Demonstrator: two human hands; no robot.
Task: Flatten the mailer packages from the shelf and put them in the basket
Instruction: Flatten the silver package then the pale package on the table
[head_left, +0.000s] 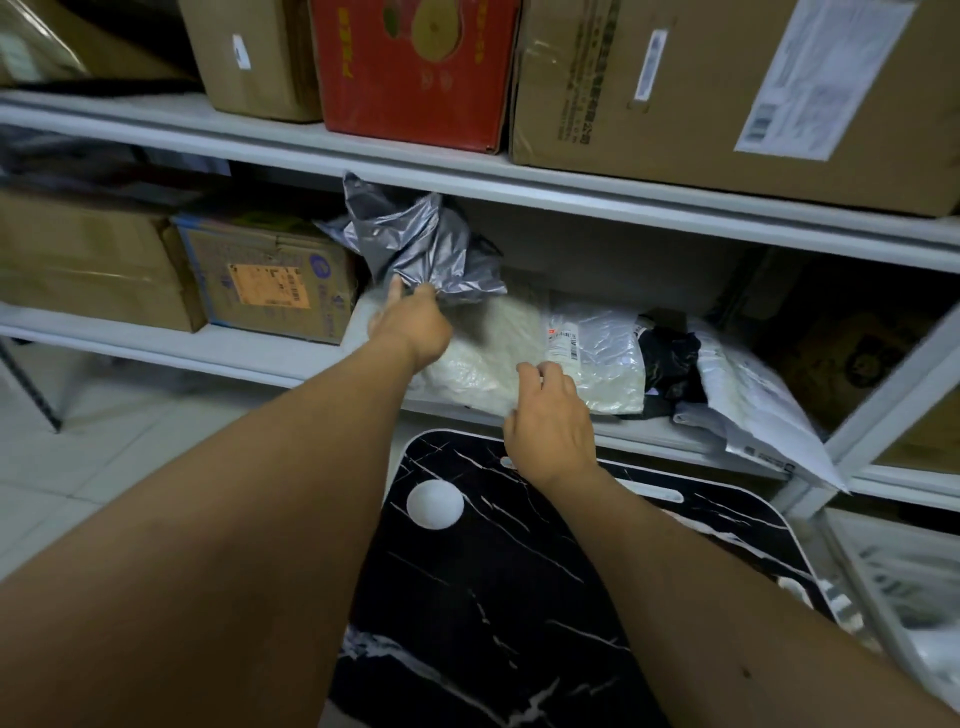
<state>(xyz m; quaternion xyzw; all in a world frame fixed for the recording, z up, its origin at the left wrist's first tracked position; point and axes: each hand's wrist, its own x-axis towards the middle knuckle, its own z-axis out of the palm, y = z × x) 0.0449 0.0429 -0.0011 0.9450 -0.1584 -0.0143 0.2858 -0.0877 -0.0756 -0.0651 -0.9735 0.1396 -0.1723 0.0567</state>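
Note:
A crumpled grey mailer (415, 244) stands up on the middle shelf (249, 358), and my left hand (410, 327) grips its lower edge. Under it lies a white bubble mailer (483, 358) with a label. My right hand (550, 421) hovers over that mailer's front edge, fingers curled, holding nothing that I can see. Further right on the same shelf lie a black mailer (670, 364) and a white-grey mailer (753, 410) that hangs over the shelf edge. The basket (904, 587) shows only partly at the lower right, white and slatted.
A black marble-patterned tabletop (493, 597) with a white disc (435, 504) stands right below the shelf. Cardboard boxes (270, 275) fill the shelf's left side, and more boxes (727, 88), one red (415, 73), sit on the shelf above. White floor tiles lie to the left.

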